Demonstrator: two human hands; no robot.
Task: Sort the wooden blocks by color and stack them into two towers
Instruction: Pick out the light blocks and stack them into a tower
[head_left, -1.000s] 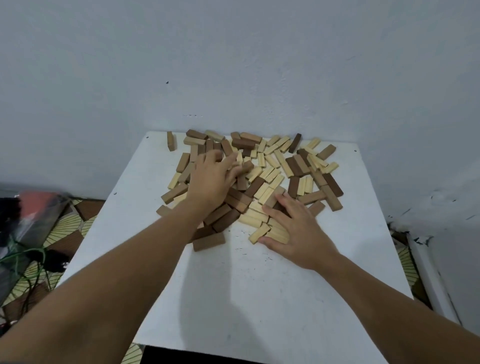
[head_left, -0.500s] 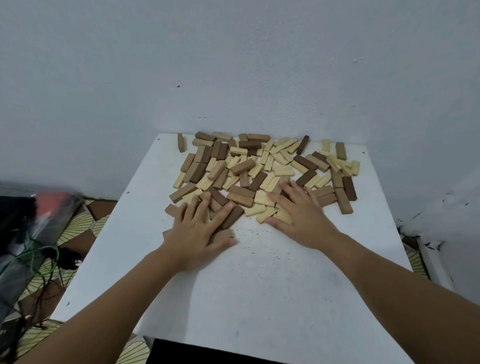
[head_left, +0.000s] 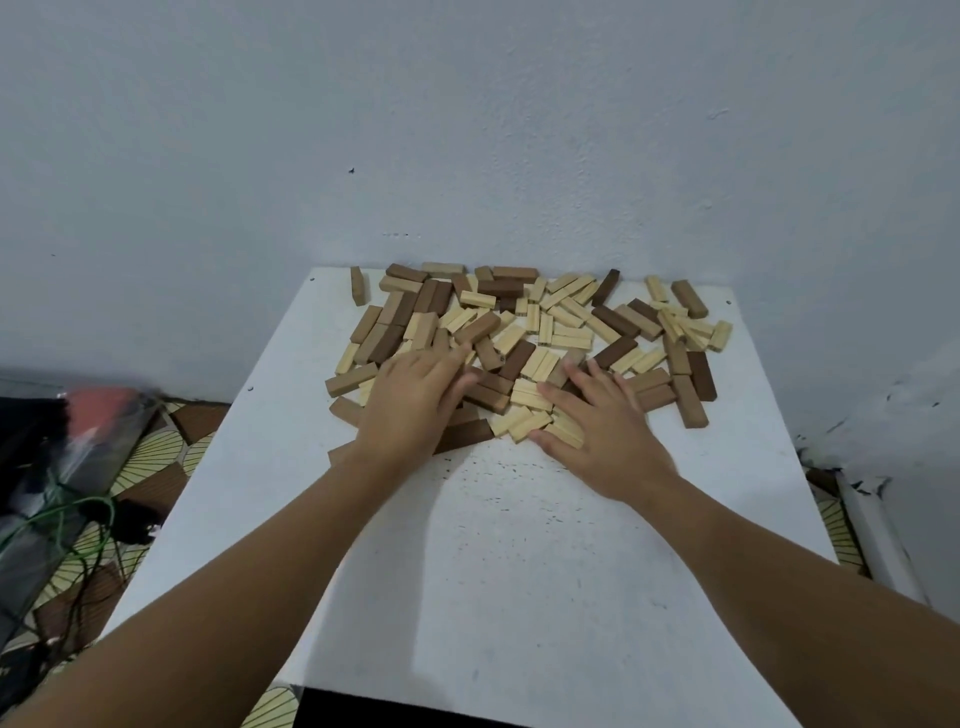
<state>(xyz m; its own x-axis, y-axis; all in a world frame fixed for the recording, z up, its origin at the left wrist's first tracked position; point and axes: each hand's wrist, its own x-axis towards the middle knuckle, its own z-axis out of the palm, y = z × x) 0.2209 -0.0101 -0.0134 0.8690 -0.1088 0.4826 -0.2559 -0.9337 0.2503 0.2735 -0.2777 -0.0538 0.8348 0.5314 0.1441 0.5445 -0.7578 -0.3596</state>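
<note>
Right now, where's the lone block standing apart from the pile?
Head view: the lone tan block lies at the white table's far-left corner by the wall, just left of the block pile, apart from it.

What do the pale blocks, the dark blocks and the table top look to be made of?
Pale blocks: light, seemingly unfinished wood, matte. Dark blocks: likely stained or darker wood, brown and matte. Table top: white, matte, speckled painted-looking surface; material underneath unclear.
</note>
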